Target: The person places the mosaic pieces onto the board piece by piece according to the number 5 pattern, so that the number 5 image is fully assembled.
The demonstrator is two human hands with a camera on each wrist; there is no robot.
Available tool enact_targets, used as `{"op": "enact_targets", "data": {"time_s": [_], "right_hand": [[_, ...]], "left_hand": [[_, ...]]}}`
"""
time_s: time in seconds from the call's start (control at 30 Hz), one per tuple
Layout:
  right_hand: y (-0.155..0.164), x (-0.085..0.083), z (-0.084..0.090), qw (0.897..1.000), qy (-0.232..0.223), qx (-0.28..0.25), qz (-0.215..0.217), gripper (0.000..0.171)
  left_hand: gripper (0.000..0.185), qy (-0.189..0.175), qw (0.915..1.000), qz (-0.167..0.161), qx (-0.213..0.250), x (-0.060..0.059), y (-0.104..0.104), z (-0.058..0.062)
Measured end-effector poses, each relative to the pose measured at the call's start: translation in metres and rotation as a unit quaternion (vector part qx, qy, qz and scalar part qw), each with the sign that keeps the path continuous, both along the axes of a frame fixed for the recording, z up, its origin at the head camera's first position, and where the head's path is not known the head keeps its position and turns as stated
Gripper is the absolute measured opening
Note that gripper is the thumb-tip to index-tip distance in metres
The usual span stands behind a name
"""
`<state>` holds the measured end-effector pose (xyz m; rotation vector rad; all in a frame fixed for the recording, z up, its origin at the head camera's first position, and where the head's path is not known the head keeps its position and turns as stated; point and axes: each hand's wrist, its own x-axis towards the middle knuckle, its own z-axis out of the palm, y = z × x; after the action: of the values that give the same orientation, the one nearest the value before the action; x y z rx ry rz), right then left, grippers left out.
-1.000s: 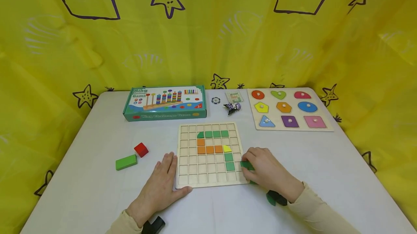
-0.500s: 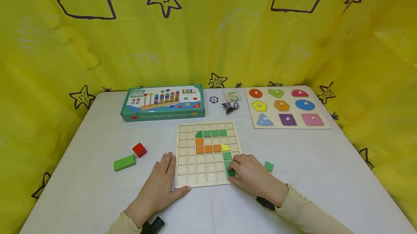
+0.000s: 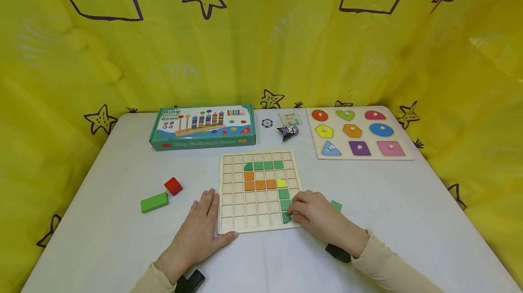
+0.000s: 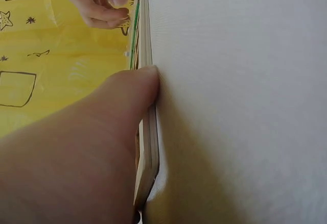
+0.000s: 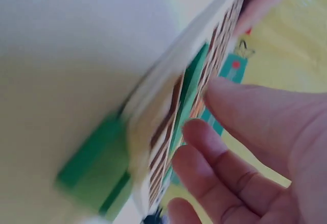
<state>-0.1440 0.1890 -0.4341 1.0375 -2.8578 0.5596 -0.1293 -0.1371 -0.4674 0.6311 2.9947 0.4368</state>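
Note:
A wooden grid board [image 3: 239,210] lies mid-table with green, orange and yellow tiles in its cells. My left hand [image 3: 194,229] lies flat along the board's left side, its thumb [image 4: 140,89] against the near edge. Over the lower right edge is my right hand [image 3: 323,218], loosely bent. Its fingertips are right beside a green tile with a rounded corner [image 3: 286,217] in the bottom row. In the right wrist view thumb and fingers are apart with nothing between them. A loose green square tile [image 3: 336,205] lies right of the board, partly behind the right hand.
On the left are a red block [image 3: 173,187] and a green block [image 3: 155,202]. A ring game box [image 3: 202,127] stands at the back, a shape puzzle [image 3: 359,132] at the back right. Between them lie a small dark figure [image 3: 288,132], a round chip [image 3: 267,123] and a patterned card [image 3: 290,118].
My right hand has brought a green tile from right of the board into the bottom row and let go, drawing back slightly right. The left hand has stayed in place.

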Motion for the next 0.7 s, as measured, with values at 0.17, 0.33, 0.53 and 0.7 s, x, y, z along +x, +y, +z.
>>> {"op": "enact_targets", "data": {"time_s": [0.17, 0.33, 0.53, 0.7], "right_hand": [[0.031, -0.001, 0.003, 0.997, 0.009, 0.001, -0.079, 0.018], [0.062, 0.002, 0.000, 0.985, -0.020, 0.012, -0.170, 0.021], [0.078, 0.008, 0.000, 0.971, -0.075, 0.014, -0.225, 0.024], [0.077, 0.009, -0.002, 0.973, -0.061, 0.018, -0.222, 0.020]], "left_hand": [[0.105, -0.004, 1.0000, -0.004, 0.003, 0.000, -0.001, 0.001], [0.105, -0.003, 1.0000, 0.000, 0.001, 0.001, -0.002, 0.002], [0.105, 0.004, 1.0000, -0.001, -0.003, 0.001, -0.001, 0.001], [0.103, 0.011, 0.9999, -0.004, 0.002, 0.001, 0.000, 0.003]]}}
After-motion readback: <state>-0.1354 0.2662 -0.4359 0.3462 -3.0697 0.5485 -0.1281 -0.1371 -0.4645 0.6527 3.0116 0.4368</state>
